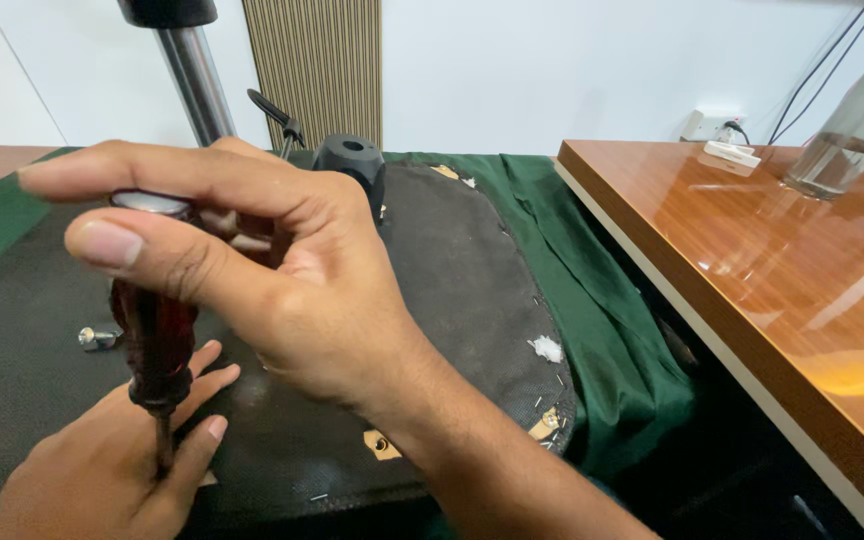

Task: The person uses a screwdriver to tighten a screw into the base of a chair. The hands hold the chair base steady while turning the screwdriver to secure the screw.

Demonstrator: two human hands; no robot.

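Dark-red-handled screwdriver point(157, 340), gripped upright by the right hand point(282, 270) at centre left, works the black seat underside point(452, 280); left hand point(102, 470) lies flat steadying its tip, one bolt point(98, 338) already out beside it.

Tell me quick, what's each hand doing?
Right hand: closed around the dark red screwdriver handle.
Left hand: open, fingers steadying the screwdriver's shaft.

A bolt point(98, 338) lies on the seat underside point(452, 290), left of the screwdriver point(157, 340); desk point(752, 260) to the right
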